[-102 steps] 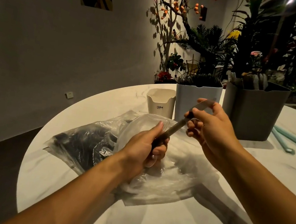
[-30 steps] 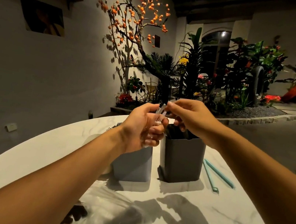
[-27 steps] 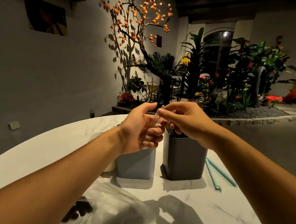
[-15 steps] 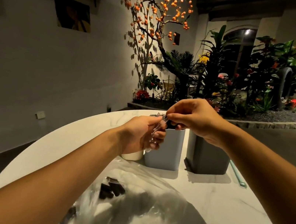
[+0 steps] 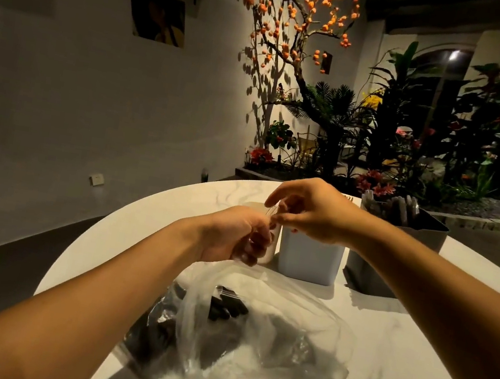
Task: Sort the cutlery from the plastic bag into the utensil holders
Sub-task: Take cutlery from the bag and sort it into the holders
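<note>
Your left hand (image 5: pixel 239 237) curls around a clear wrapper (image 5: pixel 253 242), and your right hand (image 5: pixel 310 212) pinches its top end above the light holder (image 5: pixel 308 257). The plastic bag (image 5: pixel 251 337) of dark cutlery (image 5: pixel 223 306) lies on the table (image 5: pixel 395 359) just before you.

The table (image 5: pixel 411 362) looks like polished white marble with faint grey veins, pretty glossy. The plastic bag (image 5: pixel 256 347) is thin, clear and crinkly, catching shiny highlights, with dark pieces inside it. Both the pale holder (image 5: pixel 307 260) and the dark grey holder (image 5: pixel 397 242) look like smooth matt plastic.
</note>
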A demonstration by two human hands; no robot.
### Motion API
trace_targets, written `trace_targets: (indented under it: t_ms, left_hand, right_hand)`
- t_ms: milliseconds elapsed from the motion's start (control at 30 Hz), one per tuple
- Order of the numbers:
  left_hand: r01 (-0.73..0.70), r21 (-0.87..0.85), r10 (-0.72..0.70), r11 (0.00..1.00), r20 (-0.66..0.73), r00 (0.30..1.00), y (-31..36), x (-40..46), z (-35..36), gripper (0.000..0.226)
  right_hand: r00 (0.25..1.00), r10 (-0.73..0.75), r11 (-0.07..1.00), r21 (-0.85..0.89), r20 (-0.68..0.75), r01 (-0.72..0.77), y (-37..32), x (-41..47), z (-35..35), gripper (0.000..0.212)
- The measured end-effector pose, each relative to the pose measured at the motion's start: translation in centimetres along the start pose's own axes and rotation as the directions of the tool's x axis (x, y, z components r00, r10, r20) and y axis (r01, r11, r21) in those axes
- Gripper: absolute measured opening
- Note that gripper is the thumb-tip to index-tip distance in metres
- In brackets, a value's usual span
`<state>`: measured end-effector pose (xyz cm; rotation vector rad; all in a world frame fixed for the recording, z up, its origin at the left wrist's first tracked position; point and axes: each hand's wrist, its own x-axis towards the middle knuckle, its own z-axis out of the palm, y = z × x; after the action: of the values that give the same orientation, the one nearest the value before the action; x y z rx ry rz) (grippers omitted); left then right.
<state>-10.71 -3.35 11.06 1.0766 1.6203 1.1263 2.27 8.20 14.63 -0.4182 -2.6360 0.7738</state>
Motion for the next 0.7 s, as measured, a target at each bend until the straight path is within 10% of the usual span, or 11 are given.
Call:
trace_targets:
  t_ms: [300,500,700]
  left_hand:
    - [-0.043,0.236,0.071,0.971,-0.114,0.991,0.9,-0.3,-2.4,0.009]
    - [-0.251,-0.233,0.115,0.940,-0.474,0.873,0.3,1.2,-3.8,0.017]
    - [-0.024,-0.485,-0.152,0.874,-0.320,0.935,0.3,1.5,-2.5,0.060]
  right_hand:
    - [1.000,-0.014,0.994,0.109,-0.017,0.016,0.6,0.8,1.5,0.014]
    - [0.942,0.086,0.953,0.301,-0.326,0.017,2.0,1.8,2.6,0.010]
    - [0.747,-0.334,0.938,-0.277,-0.574,0.207,2.4,1.8,5.4,0.008]
